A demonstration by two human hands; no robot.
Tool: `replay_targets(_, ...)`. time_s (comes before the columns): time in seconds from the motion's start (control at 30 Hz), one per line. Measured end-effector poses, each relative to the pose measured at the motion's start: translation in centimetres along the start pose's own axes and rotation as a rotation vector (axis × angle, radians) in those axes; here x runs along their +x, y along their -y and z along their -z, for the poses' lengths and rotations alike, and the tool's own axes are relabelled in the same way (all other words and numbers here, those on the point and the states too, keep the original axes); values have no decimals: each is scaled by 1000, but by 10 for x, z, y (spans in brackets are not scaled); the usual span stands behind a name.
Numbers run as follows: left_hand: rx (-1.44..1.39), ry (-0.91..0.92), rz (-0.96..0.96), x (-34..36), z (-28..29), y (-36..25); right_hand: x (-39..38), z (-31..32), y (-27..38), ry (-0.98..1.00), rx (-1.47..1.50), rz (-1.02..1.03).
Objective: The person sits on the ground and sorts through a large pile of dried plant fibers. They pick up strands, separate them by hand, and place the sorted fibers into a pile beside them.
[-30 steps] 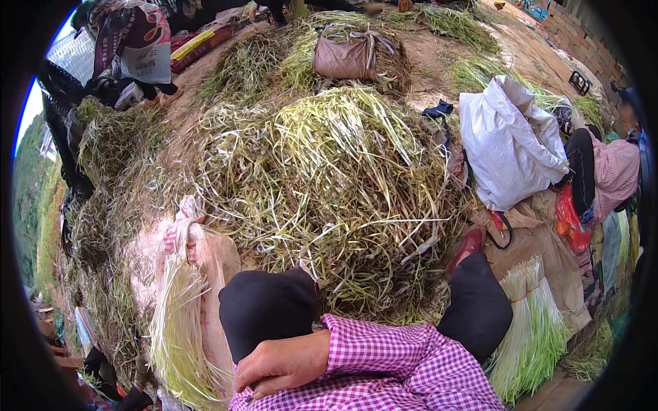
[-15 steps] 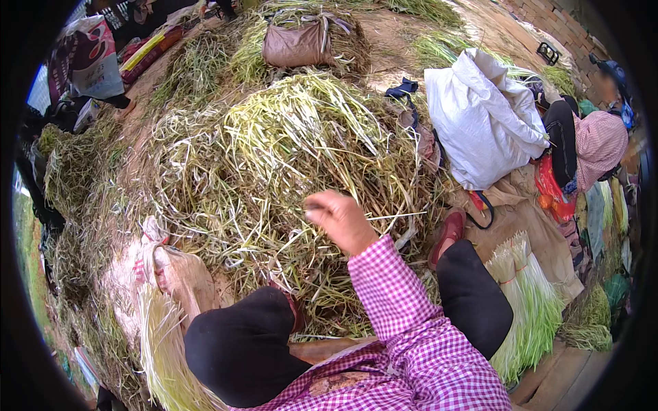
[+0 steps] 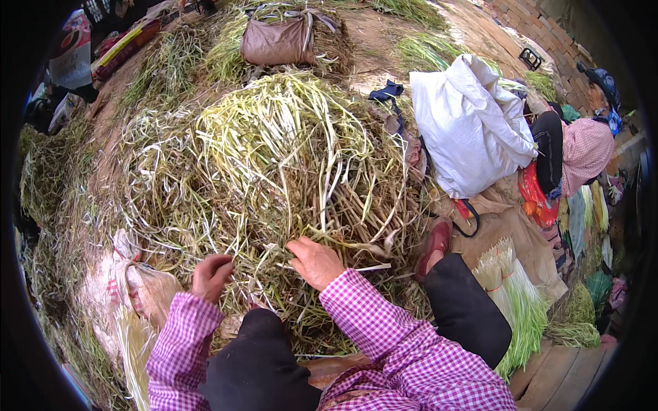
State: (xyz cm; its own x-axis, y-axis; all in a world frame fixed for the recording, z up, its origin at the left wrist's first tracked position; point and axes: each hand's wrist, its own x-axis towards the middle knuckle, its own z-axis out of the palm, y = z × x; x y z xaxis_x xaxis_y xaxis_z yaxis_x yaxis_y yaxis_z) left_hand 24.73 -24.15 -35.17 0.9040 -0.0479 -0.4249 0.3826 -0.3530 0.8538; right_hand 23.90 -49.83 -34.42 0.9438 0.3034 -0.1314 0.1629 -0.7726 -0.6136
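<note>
Left hand (image 3: 211, 278) newly in view, right hand (image 3: 318, 263) lowered: both sets of fingers curl narrowly, hold untellable, at a heap of loose stalks (image 3: 274, 130), apparently what is left, extending beyond them; tied bundle (image 3: 517, 301), apparently done, lies well to their right.

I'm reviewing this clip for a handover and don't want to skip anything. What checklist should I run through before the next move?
1. Right-hand grip at the tangled heap of yellow-green stems: ok, fingers against its near side.
2. Left-hand grip holding a stem: cannot tell, fingers curled.
3. Heap untangled: not ok, stems cross in many directions.
4. Red-banded bundle of white-and-green stems away from both hands: ok, lies right of the black-trousered right leg.
5. White woven sack away from both hands: ok, beyond the right leg.
</note>
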Motion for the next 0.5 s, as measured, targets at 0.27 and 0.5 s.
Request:
replay_targets(0.27,-389,224,25,21,-68,-11,20,41,-36,-619,296,-279)
replay_targets(0.5,-477,175,72,8,-69,14,38,64,-57,-509,300,-535)
